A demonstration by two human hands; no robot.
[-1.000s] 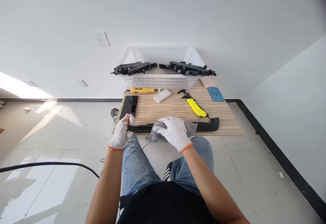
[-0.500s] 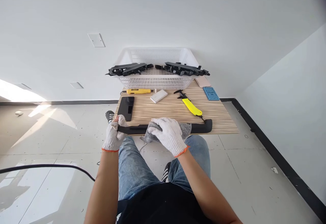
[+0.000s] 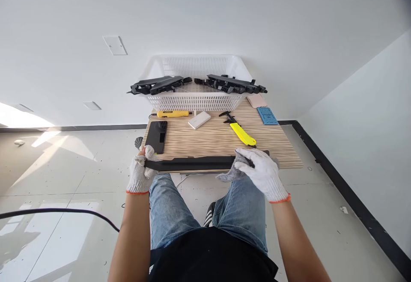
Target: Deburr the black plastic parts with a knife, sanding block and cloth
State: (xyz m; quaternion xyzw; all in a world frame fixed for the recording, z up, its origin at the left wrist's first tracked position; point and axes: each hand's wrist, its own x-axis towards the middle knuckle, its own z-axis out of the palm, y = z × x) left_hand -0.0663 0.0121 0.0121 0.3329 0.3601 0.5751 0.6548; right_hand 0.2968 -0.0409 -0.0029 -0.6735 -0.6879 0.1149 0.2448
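A long black plastic trim strip (image 3: 192,163) lies along the near edge of the small wooden table (image 3: 208,138). My left hand (image 3: 141,171), in a white knit glove, is closed round the strip's left end. My right hand (image 3: 261,171), also gloved, presses a grey cloth (image 3: 231,171) onto the strip's right end, which it covers.
A white mesh basket (image 3: 195,100) at the table's back carries black plastic parts (image 3: 236,85). On the table lie a yellow utility knife (image 3: 244,134), a yellow tool (image 3: 173,114), a white block (image 3: 199,120), a black panel (image 3: 156,136), a blue pad (image 3: 267,116). A black cable (image 3: 58,211) crosses the floor at left.
My right hand has slid the grey cloth along the strip from its middle to its right end. My left hand has kept its hold on the left end.
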